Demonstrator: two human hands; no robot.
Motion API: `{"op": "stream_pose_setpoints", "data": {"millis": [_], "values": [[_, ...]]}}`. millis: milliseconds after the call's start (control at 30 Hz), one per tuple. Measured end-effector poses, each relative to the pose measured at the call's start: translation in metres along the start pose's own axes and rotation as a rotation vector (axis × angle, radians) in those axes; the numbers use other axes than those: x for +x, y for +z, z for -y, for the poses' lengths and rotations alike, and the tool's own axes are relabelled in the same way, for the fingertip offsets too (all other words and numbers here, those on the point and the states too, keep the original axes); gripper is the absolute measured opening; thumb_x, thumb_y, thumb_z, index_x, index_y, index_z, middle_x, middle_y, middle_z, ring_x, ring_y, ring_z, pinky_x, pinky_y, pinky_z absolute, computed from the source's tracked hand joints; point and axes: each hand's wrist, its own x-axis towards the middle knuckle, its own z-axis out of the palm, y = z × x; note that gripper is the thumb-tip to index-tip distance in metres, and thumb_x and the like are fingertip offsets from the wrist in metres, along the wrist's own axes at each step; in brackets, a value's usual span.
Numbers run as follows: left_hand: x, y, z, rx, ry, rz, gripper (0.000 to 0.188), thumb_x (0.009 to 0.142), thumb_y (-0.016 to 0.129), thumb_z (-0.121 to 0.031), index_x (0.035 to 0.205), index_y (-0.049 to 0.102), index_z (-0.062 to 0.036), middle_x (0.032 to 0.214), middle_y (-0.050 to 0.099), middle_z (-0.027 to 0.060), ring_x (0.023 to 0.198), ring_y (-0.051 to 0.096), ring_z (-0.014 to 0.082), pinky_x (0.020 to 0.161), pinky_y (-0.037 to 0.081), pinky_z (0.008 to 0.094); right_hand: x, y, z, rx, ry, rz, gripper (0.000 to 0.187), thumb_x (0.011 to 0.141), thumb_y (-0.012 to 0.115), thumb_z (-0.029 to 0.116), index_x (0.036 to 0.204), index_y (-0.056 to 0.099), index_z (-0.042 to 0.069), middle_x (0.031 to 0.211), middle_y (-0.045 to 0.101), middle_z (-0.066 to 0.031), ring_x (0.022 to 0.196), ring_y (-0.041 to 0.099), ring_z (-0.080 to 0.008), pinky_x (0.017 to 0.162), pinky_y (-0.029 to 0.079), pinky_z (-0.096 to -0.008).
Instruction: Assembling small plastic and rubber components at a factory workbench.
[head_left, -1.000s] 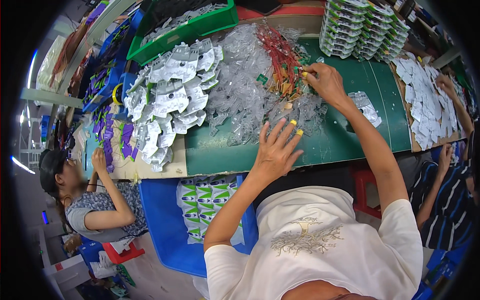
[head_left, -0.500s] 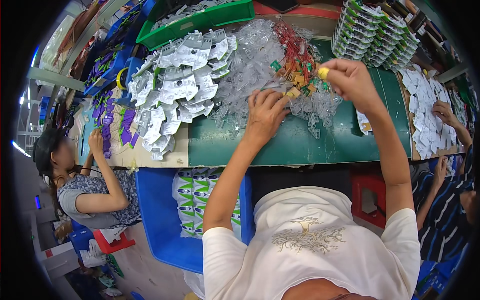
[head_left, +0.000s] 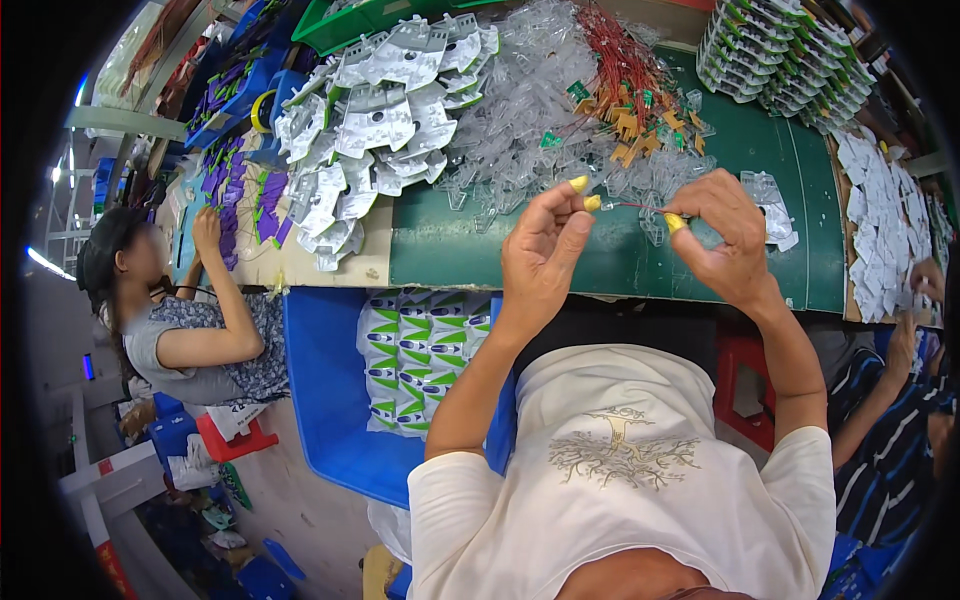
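A thin red wire (head_left: 638, 206) stretches between my two hands, above the near part of the green tabletop. My right hand (head_left: 728, 238) pinches one end between thumb and forefinger, with a yellow cover on the thumb tip. My left hand (head_left: 540, 262) has curled fingers and two yellow-covered fingertips at the wire's other end, where a small clear tip shows. Just beyond the hands lies a heap of clear plastic parts (head_left: 520, 95). On its right side are tan and green small boards (head_left: 640, 125) with a bundle of red wires (head_left: 615, 50).
Grey-white molded shells (head_left: 375, 125) are piled to the left; more stand stacked (head_left: 780, 60) at the back right. A white-grey part (head_left: 768, 210) lies beside my right hand. A blue bin (head_left: 330, 400) below the table edge holds white-green pieces. Co-workers sit on both sides.
My left hand has left the heap and turned, coming nearer the table edge. My right hand has come lower, and the red wire now spans between them. The whole view has shifted somewhat.
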Motion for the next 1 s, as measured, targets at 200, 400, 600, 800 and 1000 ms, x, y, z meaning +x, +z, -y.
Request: {"op": "stream_pose_setpoints", "data": {"millis": [200,400,600,800,1000], "values": [[-0.001,0.002,0.005,0.149,0.029,0.062,0.02,0.09,0.071,-0.005,0.109,0.068,0.0024,0.101,0.065,0.0047,0.086,0.059,0.0085,0.08,0.049,0.0231,-0.011,-0.005,0.004,-0.014,-0.019,0.026,0.015,0.068,0.066,-0.002,0.082,0.066,0.002,0.08,0.066,-0.0089,0.073,0.061,-0.0256,0.071,0.048,-0.0357],[-0.009,0.008,0.008,0.183,-0.026,0.074,0.016,0.09,0.07,-0.002,0.105,0.069,0.0028,0.098,0.066,0.0043,0.085,0.06,0.0082,0.078,0.049,0.0234,-0.021,0.003,0.012,0.416,0.366,0.153,0.019,0.08,0.068,-0.001,0.099,0.067,-0.003,0.084,0.068,-0.0098,0.072,0.065,-0.0153,0.068,0.053,-0.0276],[-0.009,0.01,0.01,0.182,-0.038,0.091,0.016,0.089,0.071,-0.002,0.104,0.069,0.0022,0.097,0.067,0.0044,0.085,0.061,0.0089,0.077,0.05,0.0241,-0.019,0.019,0.011,0.436,0.314,0.125,0.017,0.082,0.068,-0.001,0.099,0.068,-0.002,0.082,0.066,-0.0074,0.066,0.061,-0.01,0.06,0.05,-0.0235],[-0.017,0.008,0.019,0.317,-0.009,0.07,0.018,0.087,0.072,0.003,0.104,0.068,0.0015,0.101,0.066,0.0047,0.09,0.061,0.0101,0.081,0.05,0.0242,-0.016,0.023,0.02,0.323,0.369,0.123,0.01,0.074,0.066,0.002,0.084,0.064,0.002,0.074,0.059,-0.0039,0.053,0.045,-0.0094,0.046,0.032,-0.0258],[-0.017,-0.003,0.03,0.253,-0.077,0.076,0.019,0.085,0.074,0.0,0.103,0.07,0.0017,0.093,0.067,0.0037,0.084,0.061,0.0077,0.076,0.05,0.0226,-0.022,0.03,0.016,0.376,0.366,0.178,0.01,0.078,0.067,-0.002,0.087,0.066,0.0,0.077,0.061,-0.0041,0.054,0.046,-0.0105,0.049,0.035,-0.0251]]}}
